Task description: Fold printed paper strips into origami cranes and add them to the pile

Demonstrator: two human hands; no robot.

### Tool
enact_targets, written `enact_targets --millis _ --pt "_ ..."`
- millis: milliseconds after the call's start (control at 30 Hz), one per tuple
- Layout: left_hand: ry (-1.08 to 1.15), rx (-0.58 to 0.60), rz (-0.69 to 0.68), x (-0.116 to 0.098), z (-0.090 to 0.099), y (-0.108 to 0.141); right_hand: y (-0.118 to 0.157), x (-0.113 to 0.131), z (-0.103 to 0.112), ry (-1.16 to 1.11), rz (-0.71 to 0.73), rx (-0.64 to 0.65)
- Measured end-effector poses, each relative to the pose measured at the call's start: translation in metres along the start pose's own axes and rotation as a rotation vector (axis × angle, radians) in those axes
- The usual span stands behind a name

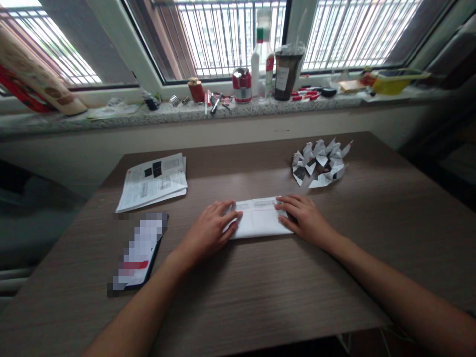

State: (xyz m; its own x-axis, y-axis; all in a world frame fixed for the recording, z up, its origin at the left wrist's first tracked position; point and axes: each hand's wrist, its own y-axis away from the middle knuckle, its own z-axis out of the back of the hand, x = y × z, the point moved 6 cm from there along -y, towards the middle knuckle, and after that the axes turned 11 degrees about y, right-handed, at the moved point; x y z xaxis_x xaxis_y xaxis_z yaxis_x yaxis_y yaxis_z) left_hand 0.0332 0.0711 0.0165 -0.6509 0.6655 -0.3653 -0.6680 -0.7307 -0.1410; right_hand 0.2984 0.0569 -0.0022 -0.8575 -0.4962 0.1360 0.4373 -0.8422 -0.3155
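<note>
A white sheet of paper (258, 220), folded into a wide strip with faint print along its upper part, lies on the table in front of me. My left hand (213, 225) holds its left end, fingertips and thumb resting on the paper. At the right end, my right hand (305, 218) grips it in the same way, with bent fingers at the upper corner and the thumb lower down. The undersides of both hands are hidden. Beyond my right hand is a ring of folded paper pieces (323, 161), pointed and printed in grey and black.
Printed sheets (154, 181) lie stacked at the table's back left, with a phone (139, 253) nearer me. Along the granite windowsill (167, 116) stand a red can (242, 87), a clear bottle (257, 69), a dark drink cup (285, 74), red-handled tools (305, 94) and a yellow container (394, 83).
</note>
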Motion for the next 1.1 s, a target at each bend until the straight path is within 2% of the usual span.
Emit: enact_targets --millis 167,333,467,700,933,1100 --pt "0.014 0.012 0.006 -0.018 -0.004 -0.007 0.002 0.005 0.003 0.008 0.008 0.014" --pt "0.041 0.070 -0.075 -0.027 -0.015 -0.007 0.001 0.004 0.004 -0.026 0.008 0.022" --pt "0.042 0.070 -0.070 -0.024 -0.018 -0.008 -0.003 0.002 0.005 -0.083 -0.024 0.031" --pt "0.036 0.034 -0.073 -0.023 -0.017 -0.012 -0.018 -0.007 0.006 -0.208 -0.124 -0.053" --pt "0.069 0.048 -0.046 -0.015 -0.023 -0.015 -0.027 -0.024 -0.004 -0.230 -0.196 -0.087" --pt "0.051 0.049 -0.025 -0.012 -0.022 -0.017 -0.029 -0.027 -0.007 -0.204 -0.202 -0.077"
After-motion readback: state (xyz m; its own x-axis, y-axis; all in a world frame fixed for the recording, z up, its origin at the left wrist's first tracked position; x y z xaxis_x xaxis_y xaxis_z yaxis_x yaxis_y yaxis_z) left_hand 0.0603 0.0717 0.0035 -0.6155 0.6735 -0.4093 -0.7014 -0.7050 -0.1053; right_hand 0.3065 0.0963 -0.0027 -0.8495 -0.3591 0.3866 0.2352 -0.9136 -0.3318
